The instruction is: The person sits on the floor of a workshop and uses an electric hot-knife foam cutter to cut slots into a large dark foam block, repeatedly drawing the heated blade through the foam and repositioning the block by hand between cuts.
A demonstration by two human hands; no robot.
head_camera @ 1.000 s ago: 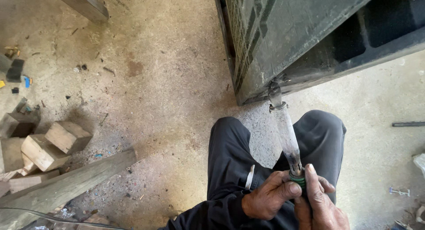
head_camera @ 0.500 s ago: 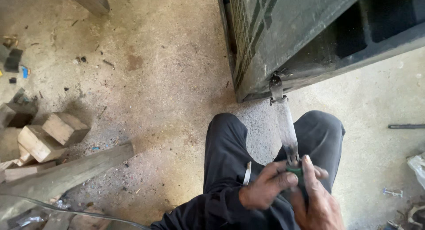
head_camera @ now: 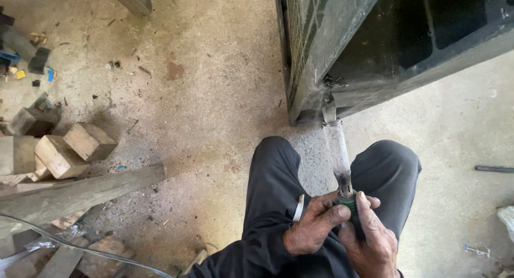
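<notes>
A dark metal frame (head_camera: 342, 53) stands on the concrete floor (head_camera: 203, 96), and a clear hose (head_camera: 337, 149) runs from its lower corner down between the person's knees to a green fitting (head_camera: 349, 201). The left hand (head_camera: 313, 230) and right hand (head_camera: 372, 240) are both closed around that fitting, above the lap. Timber (head_camera: 80, 189) and 3 or so wood blocks (head_camera: 69, 149) lie to the left; since 0.5 s ago the hands have kept their hold and the view has shifted slightly.

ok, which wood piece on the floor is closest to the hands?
The long plank lying flat, its end pointing toward the left knee. The chunky offcut blocks sit farther left, and the hands grip a green-capped tube.
</notes>
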